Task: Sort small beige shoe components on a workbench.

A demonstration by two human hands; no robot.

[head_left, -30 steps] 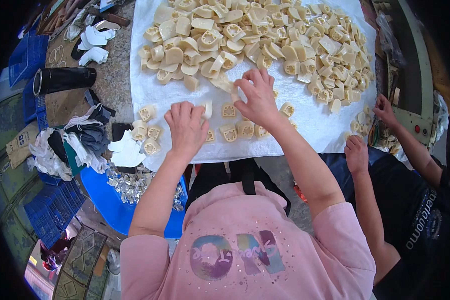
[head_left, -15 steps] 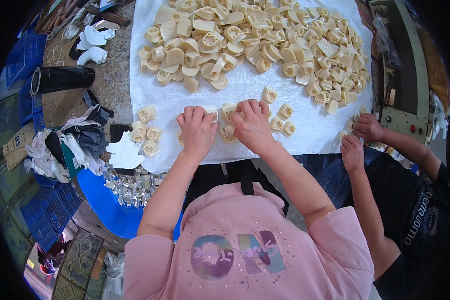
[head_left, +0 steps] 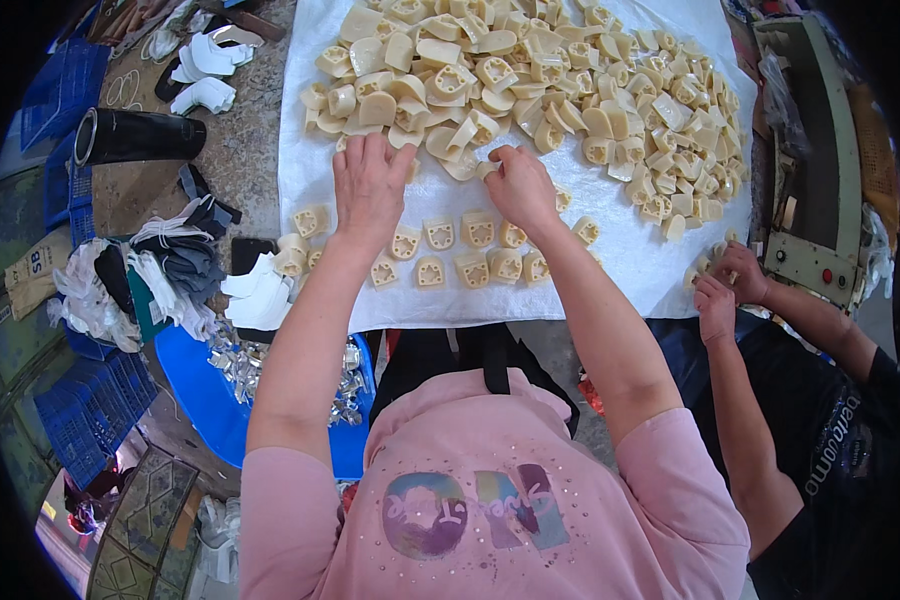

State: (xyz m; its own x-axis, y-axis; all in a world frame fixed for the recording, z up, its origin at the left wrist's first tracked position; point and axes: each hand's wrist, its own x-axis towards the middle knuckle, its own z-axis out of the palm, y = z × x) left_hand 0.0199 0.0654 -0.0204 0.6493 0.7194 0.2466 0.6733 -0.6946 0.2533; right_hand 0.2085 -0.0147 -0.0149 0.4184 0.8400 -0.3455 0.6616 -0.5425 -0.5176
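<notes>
- I see one heap of cream molded plastic pieces (head_left: 495, 75), too many to count, across the far half of one white sheet (head_left: 660, 275).
- Between the forearms I count nine set-out pieces (head_left: 478, 229), four in a farther row and five nearer me, most with their cut-out openings up.
- A few more sit left of the left forearm, partly overlapping; at least two lie right of the right forearm.
- The right hand (head_left: 522, 190) pinches one cream piece (head_left: 486, 170) at its fingertips, just short of the heap.
- The left hand (head_left: 370, 190) reaches to the heap's near edge, fingers bent down; I cannot tell whether it grasps a piece.
- To the right, I have one co-worker, two hands (head_left: 715, 308) close together beside some cream pieces.
- One blue tub (head_left: 195, 385) below left holds shiny metal pieces (head_left: 232, 365), uncountable from here.
- One black cylinder (head_left: 145, 136) lies on the left; one red button (head_left: 827, 274) shows on the machine at right.
- Writing: large letters print the pink shirt (head_left: 490, 430), pale lettering runs down the co-worker's black top (head_left: 770, 400), and dark characters mark one tan bag (head_left: 35, 272).
</notes>
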